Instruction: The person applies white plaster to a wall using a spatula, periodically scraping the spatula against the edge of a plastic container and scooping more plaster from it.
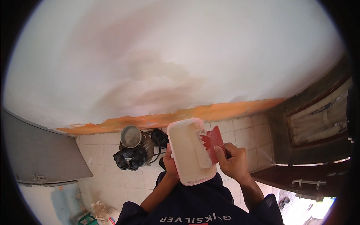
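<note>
A pink-rimmed rectangular tub [173, 135] of smooth cream-coloured paste [184, 150] is held in front of my body. My left hand [171, 165] grips its left side, with the fingers out of sight beneath it. In my right hand [233, 162] is a red putty knife [215, 144], thumb on its face. Its wide blade is over the right part of the tub, tilted, with whitish paste smeared along its edge. Ahead stands a white wall [240, 56] with brownish damp-looking patches and an orange strip [221, 110] along its bottom.
On the tiled floor [247, 137], left of the tub, a round grey pot [131, 136] sits by black plastic bags [132, 157]. A grey door or panel [45, 150] is at the left. To the right are a dark wooden door [296, 180] with a metal bolt and a curtained window [322, 118].
</note>
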Demonstrator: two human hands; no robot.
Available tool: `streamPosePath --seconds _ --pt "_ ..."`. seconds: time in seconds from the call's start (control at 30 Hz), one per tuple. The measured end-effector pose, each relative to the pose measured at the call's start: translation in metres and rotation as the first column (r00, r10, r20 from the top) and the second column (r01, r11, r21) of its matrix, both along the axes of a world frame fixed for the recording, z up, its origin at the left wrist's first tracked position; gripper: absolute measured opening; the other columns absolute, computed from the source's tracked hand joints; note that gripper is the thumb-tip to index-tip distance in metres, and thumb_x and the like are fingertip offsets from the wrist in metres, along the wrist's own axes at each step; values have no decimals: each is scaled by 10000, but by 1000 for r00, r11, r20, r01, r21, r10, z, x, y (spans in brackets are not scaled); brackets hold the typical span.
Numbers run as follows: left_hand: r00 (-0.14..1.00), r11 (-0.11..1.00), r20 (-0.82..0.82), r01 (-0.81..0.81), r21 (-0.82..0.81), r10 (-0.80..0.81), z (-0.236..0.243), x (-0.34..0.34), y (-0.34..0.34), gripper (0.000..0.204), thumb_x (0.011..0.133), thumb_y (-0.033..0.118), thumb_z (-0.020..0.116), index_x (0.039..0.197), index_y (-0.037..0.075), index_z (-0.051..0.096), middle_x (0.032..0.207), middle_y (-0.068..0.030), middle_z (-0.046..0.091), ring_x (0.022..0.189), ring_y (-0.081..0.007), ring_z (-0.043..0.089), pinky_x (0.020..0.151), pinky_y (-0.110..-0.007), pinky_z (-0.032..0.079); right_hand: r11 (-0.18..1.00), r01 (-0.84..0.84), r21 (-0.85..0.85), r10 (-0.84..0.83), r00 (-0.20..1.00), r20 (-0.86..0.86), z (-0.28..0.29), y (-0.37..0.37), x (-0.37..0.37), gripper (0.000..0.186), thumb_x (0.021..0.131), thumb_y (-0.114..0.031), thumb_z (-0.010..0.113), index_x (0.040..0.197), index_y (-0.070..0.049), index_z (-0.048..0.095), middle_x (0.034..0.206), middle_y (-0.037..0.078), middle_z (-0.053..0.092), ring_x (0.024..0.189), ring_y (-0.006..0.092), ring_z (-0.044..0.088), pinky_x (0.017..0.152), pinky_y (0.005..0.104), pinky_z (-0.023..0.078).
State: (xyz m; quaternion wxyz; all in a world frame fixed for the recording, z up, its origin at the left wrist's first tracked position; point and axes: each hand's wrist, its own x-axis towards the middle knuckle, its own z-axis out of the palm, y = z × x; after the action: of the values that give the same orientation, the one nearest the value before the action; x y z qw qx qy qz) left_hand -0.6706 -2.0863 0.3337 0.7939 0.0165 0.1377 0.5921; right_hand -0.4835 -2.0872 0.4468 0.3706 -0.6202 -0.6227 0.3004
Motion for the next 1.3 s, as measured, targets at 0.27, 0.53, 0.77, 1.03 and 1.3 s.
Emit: streamPosePath --seconds 0.27,0.53,0.77,1.03,1.3 --pt "998 997 44 49 52 -52 4 61 13 583 990 463 356 1413 62 384 1413 -150 456 1279 -329 465 1086 -481 364 991 98 94 -110 984 142 9 -9 62 241 846 -138 672 669 6 594 477 103 528 371 172 526 396 300 397" --pt "983 988 116 135 74 -143 -1 118 28 564 1000 445 341 1408 60 395 1407 -142 465 1261 -323 484 1070 -472 386 971 215 103 -225 969 105 21 -14 123 241 841 -96 686 655 14 580 467 46 474 441 47 401 403 253 311" --pt "982 985 88 170 -21 -168 8 139 48 525 998 416 332 1361 52 437 1323 -144 524 1189 -307 544 1009 -464 448 962 242 125 -261 950 170 37 0 152 234 836 -124 693 676 21 602 453 66 495 396 74 448 397 259 349" --pt "978 981 96 190 -36 -186 5 151 82 514 1000 402 338 1351 42 440 1307 -147 536 1171 -305 556 997 -466 458 963 238 127 -257 952 166 52 39 163 201 827 -101 701 693 25 618 503 73 534 429 67 473 408 257 353" --pt "978 982 101 185 -26 -182 21 163 120 501 1007 395 347 1346 38 443 1299 -144 549 1162 -293 561 1009 -446 453 970 227 85 -235 966 110 67 76 177 138 853 -42 654 751 51 648 523 3 517 521 1 413 437 212 303"
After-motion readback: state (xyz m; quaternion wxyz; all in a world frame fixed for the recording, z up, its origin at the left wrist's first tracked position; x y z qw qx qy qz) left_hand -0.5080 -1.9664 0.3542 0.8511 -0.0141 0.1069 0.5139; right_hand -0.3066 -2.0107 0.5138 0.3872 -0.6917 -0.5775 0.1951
